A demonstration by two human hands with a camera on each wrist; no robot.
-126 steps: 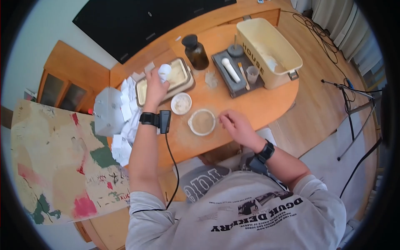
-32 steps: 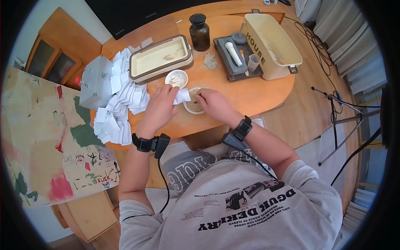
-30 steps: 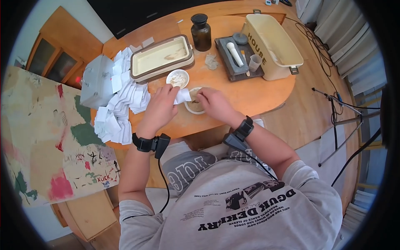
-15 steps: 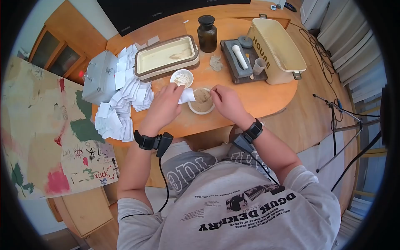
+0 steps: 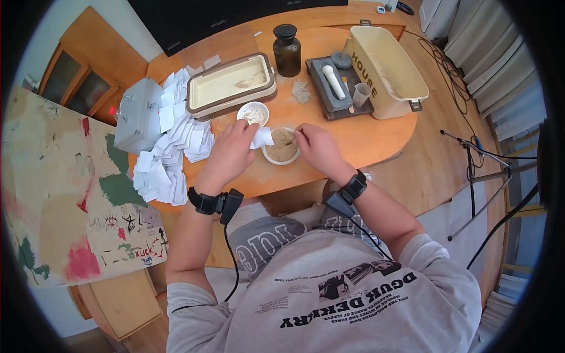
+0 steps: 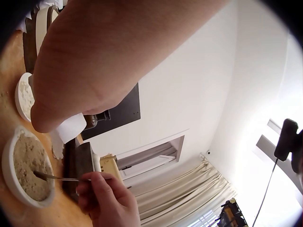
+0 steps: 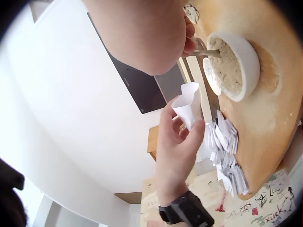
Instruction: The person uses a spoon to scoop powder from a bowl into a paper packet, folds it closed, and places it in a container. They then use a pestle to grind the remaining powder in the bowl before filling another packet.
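My left hand (image 5: 234, 150) holds a white paper pouch (image 5: 262, 137) between fingers and thumb, its open mouth facing the powder bowl. In the right wrist view, the pouch (image 7: 188, 105) flares at its top. My right hand (image 5: 319, 150) pinches the handle of a small metal spoon (image 6: 64, 179). The spoon's tip dips into beige powder (image 6: 28, 163) in a white bowl (image 7: 250, 66). That bowl stands on the wooden table just below both hands. Close behind it is a smaller white dish (image 5: 266, 117) with pale, whitish powder in it.
Many folded paper packets (image 5: 173, 144) pile up at left beside a silver case (image 5: 138, 115). Behind are a cream tray (image 5: 218, 88) and a dark jar (image 5: 286, 53). A grey stone slab (image 5: 322, 88) bears a white pestle (image 5: 332, 81); a cream bin (image 5: 374, 73) stands beyond.
Since the earliest frame, my left hand has come from the cream tray to the bowl with the pouch. My right hand has moved from beside the bowl to its rim, the spoon in the powder.
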